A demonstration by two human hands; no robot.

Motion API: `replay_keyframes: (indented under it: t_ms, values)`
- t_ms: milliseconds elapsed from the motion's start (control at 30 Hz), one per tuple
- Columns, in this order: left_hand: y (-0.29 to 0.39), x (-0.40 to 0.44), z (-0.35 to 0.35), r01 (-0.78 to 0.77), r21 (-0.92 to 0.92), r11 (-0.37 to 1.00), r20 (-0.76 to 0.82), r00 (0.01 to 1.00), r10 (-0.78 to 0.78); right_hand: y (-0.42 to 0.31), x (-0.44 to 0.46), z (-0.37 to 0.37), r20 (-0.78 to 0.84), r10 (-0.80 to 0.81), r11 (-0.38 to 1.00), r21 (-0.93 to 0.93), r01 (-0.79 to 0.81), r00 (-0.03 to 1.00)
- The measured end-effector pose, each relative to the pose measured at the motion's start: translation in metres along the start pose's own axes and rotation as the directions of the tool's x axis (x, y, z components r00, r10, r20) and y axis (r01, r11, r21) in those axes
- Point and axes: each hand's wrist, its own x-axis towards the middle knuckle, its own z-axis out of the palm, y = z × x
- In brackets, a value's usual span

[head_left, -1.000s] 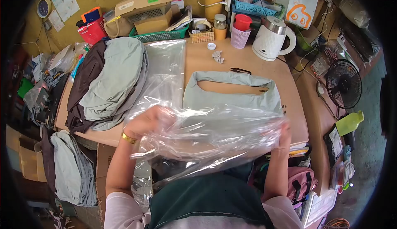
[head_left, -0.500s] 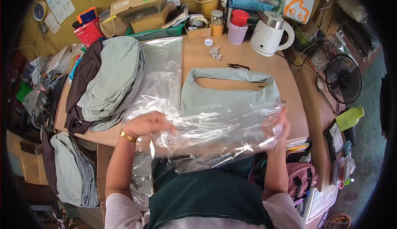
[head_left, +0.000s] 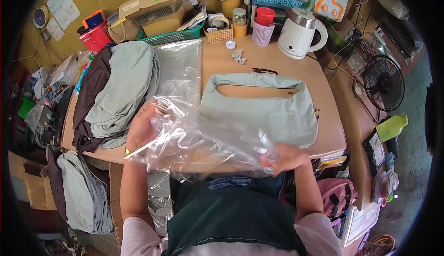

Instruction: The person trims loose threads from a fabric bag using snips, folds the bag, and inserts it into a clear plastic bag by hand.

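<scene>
A clear plastic bag stretches between my two hands, crumpled and shiny. My left hand is closed on its left end, partly covered by the film. At the lower right end, my right hand grips the plastic, its fingertips slightly blurred. Beyond the bag, a pale grey-green cloth bag lies flat on the table, its strap loop toward the back. Flat clear plastic bags lie left of it. Thread snips rest behind the strap.
A pile of pale green and dark brown cloth bags lies on the table's left. A white kettle, a pink cup and a green basket line the back. A fan stands right.
The plastic bag has moved left and tilted, uncovering more of the cloth bag. My left hand has risen leftward; my right hand has come inward and lower.
</scene>
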Motion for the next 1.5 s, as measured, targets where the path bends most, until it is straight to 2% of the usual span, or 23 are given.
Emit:
replay_keyframes:
  t_ms: [167,200,233,300,367,400,433,500,567,633,700,767,833,867,933,1000,1100,1167,1200,1233,1333,1400,1500]
  values:
    - [-0.008,0.005,-0.030,0.521,-0.403,0.753,0.574,0.784,-0.235,-0.005,-0.001,0.025,0.173,-0.232,0.727,-0.622,0.289,0.957]
    - [-0.008,0.007,-0.024,0.083,0.227,0.970,0.731,0.644,-0.226,-0.008,0.007,0.015,0.270,-0.314,0.911,-0.185,0.369,0.910]
    - [-0.007,0.009,-0.019,-0.523,0.599,0.606,0.794,0.490,-0.360,-0.008,0.003,0.018,0.243,-0.253,0.962,-0.036,0.270,0.936]
    - [-0.003,0.007,-0.037,-0.334,0.789,0.516,0.602,0.590,-0.539,-0.007,-0.004,0.024,0.185,-0.129,0.955,0.286,0.072,0.974]
    - [0.003,0.005,-0.030,-0.065,0.366,0.928,0.356,0.931,-0.076,-0.006,-0.006,0.031,0.083,0.012,0.984,0.174,-0.027,0.996]
    - [0.006,0.002,-0.023,-0.117,0.148,0.982,0.179,0.980,0.089,-0.008,0.000,0.038,0.355,0.198,0.879,-0.477,-0.005,0.914]
    - [0.003,0.003,-0.027,-0.116,0.148,0.982,0.180,0.980,0.088,-0.010,0.005,0.045,0.419,0.496,0.410,-0.885,0.220,0.761]
    - [-0.011,0.009,-0.042,0.133,-0.412,0.901,0.362,0.932,0.028,-0.015,0.002,0.039,0.465,0.453,0.508,-0.836,0.208,0.761]
    - [-0.016,0.015,-0.052,0.303,-0.408,0.862,0.710,0.698,0.091,-0.018,-0.004,0.020,0.533,0.099,0.776,-0.570,0.270,0.840]
    - [-0.014,0.004,-0.052,0.014,0.146,0.989,0.677,0.727,-0.111,-0.012,-0.004,0.009,0.453,-0.204,0.868,-0.326,0.374,0.868]
    - [-0.007,0.004,-0.033,-0.296,0.521,0.801,0.737,0.629,-0.247,-0.009,0.007,0.019,0.225,-0.483,0.875,0.158,0.457,0.846]
    - [-0.011,0.009,-0.044,-0.073,0.869,0.490,0.349,0.793,-0.499,-0.011,-0.003,0.022,0.105,-0.323,0.939,0.161,0.304,0.941]
    - [-0.010,0.012,-0.055,0.004,0.705,0.709,0.304,0.902,-0.307,-0.013,-0.008,0.015,-0.017,-0.144,0.971,0.189,0.145,0.989]
    - [-0.007,0.017,-0.057,-0.003,0.461,0.887,0.290,0.946,-0.147,-0.014,-0.007,0.012,0.010,0.029,0.958,-0.286,-0.024,1.000]
    - [-0.006,0.009,-0.026,-0.084,0.166,0.983,0.112,0.992,0.066,-0.018,-0.001,0.016,0.168,0.305,0.541,-0.841,-0.025,0.937]
    - [-0.005,0.005,-0.028,0.028,0.116,0.993,0.167,0.985,-0.047,-0.021,-0.002,0.007,0.335,0.342,0.669,-0.743,0.023,0.878]
    - [0.005,-0.003,-0.039,0.241,0.041,0.970,0.196,0.950,-0.245,-0.014,-0.004,0.006,0.569,-0.012,0.999,-0.034,0.038,0.822]
    - [0.022,-0.007,-0.027,-0.070,0.824,0.562,0.455,0.673,-0.583,-0.021,-0.016,-0.047,0.476,-0.219,0.955,-0.074,0.287,0.852]
    - [0.018,-0.003,-0.028,-0.424,0.795,0.433,0.606,0.569,-0.555,-0.030,-0.026,-0.062,0.373,-0.269,0.930,-0.140,0.341,0.888]
    - [0.020,-0.006,-0.021,-0.430,0.794,0.431,0.608,0.566,-0.557,-0.038,-0.036,-0.077,0.265,-0.316,0.901,-0.216,0.376,0.911]
    - [0.040,-0.015,-0.002,-0.643,0.679,0.354,0.734,0.592,-0.332,-0.102,-0.022,-0.067,0.210,-0.310,0.691,-0.620,0.372,0.927]
    - [0.053,-0.028,-0.011,-0.191,0.886,0.422,0.329,0.900,-0.285,-0.138,-0.004,-0.055,0.273,-0.344,0.695,-0.570,0.439,0.899]
    - [0.049,-0.005,-0.049,-0.642,0.062,0.764,0.164,0.762,0.626,-0.142,0.028,0.028,0.163,-0.712,0.483,-0.592,0.645,0.683]
